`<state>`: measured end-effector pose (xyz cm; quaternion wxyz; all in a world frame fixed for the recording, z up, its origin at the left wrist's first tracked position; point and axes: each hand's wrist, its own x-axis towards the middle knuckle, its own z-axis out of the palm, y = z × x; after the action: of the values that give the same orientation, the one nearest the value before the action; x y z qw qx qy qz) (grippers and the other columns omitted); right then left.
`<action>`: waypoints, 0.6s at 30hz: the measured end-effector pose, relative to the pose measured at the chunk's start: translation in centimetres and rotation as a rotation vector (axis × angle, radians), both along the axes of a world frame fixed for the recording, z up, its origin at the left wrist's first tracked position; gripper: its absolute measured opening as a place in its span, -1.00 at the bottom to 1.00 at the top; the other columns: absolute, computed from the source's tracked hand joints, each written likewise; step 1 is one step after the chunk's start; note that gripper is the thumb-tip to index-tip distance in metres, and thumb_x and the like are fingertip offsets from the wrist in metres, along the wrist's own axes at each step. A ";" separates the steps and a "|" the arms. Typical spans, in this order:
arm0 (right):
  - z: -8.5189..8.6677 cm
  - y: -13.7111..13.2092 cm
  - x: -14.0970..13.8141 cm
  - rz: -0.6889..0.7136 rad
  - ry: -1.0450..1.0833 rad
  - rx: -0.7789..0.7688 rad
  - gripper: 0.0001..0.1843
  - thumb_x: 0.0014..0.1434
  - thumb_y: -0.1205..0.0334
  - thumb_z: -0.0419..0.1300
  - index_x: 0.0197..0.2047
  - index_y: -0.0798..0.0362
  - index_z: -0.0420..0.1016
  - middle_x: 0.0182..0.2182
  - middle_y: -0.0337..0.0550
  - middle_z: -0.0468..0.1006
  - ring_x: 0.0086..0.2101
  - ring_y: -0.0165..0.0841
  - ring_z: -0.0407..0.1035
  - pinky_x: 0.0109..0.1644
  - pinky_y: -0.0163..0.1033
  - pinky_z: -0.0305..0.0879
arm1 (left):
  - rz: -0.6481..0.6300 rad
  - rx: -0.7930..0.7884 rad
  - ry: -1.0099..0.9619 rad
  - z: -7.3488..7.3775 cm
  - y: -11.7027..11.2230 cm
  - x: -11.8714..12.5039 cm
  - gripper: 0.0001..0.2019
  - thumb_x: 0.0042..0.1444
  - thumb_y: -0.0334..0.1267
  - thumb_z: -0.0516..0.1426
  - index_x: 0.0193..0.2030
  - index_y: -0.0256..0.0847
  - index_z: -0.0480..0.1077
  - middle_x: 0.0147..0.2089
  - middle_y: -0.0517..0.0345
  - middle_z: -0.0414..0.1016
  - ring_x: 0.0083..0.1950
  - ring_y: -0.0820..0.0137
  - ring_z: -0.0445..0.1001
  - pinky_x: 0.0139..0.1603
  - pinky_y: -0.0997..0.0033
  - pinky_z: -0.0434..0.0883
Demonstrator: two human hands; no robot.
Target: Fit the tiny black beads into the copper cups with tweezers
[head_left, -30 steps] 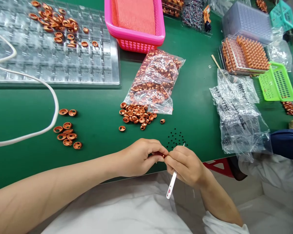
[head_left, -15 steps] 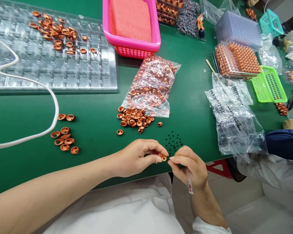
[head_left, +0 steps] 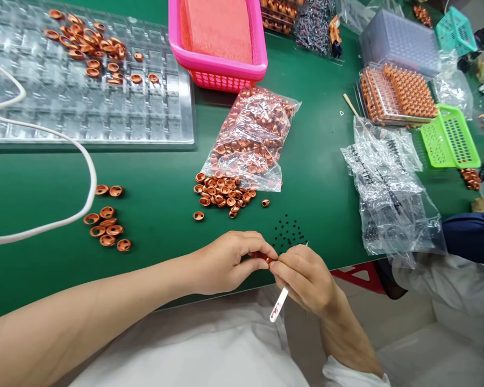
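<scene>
Near the table's front edge, my left hand (head_left: 236, 262) pinches a small copper-coloured cup-shaped piece (head_left: 269, 260) between thumb and fingertips; most of it is hidden. My right hand (head_left: 306, 277) meets it there, its fingertips closed at the piece. A slim white stick-like tool (head_left: 279, 305) with red marks runs through the right hand, and its thin tip shows beyond the knuckles. Just past the right hand lie several tiny black dot-like parts (head_left: 289, 232). A heap of similar copper pieces (head_left: 221, 191) spills at the mouth of a clear plastic bag (head_left: 254, 134) full of them.
At left are a group of copper pieces (head_left: 107, 228), a white cable (head_left: 75, 142) and a clear compartment tray (head_left: 161, 118). A pink basket (head_left: 226, 67) stands behind the bag. Plastic bags (head_left: 387, 199), a green basket (head_left: 452, 137) and a co-worker's dark sleeve (head_left: 470, 236) are on the right.
My right hand has moved left and turned over onto the copper piece, swinging the white tool's end to the left. The left hand has stayed nearly still, and the view has shifted slightly.
</scene>
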<state>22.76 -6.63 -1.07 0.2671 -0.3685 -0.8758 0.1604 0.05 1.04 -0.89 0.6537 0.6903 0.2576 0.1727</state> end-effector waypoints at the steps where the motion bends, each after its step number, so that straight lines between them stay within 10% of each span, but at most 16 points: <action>1: 0.1 0.0 0.0 0.014 -0.015 0.010 -0.72 0.28 0.51 0.22 0.06 0.21 0.46 -0.27 -0.02 0.59 -0.33 -0.30 0.38 -0.27 -0.15 0.31 | -0.005 0.009 0.008 0.0 0.0 0.0 -0.81 0.32 -0.40 0.12 -0.08 -0.27 0.58 -0.20 0.06 0.59 -0.19 0.41 0.56 -0.16 0.50 0.48; 18: -0.8 0.4 -0.6 -0.027 -0.030 -0.083 -0.83 0.31 0.51 0.13 -0.15 0.05 0.40 -0.36 -0.17 0.49 -0.36 -0.35 0.26 -0.31 -0.23 0.26 | -0.022 0.183 0.229 1.4 -0.1 0.1 -0.83 0.26 -0.47 0.14 -0.13 -0.25 0.57 -0.21 0.07 0.61 -0.17 0.35 0.56 -0.14 0.45 0.45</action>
<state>22.14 -6.20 -1.84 0.2403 -0.3935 -0.8673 0.1876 0.15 0.94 0.48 0.5562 0.7650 0.3060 0.1086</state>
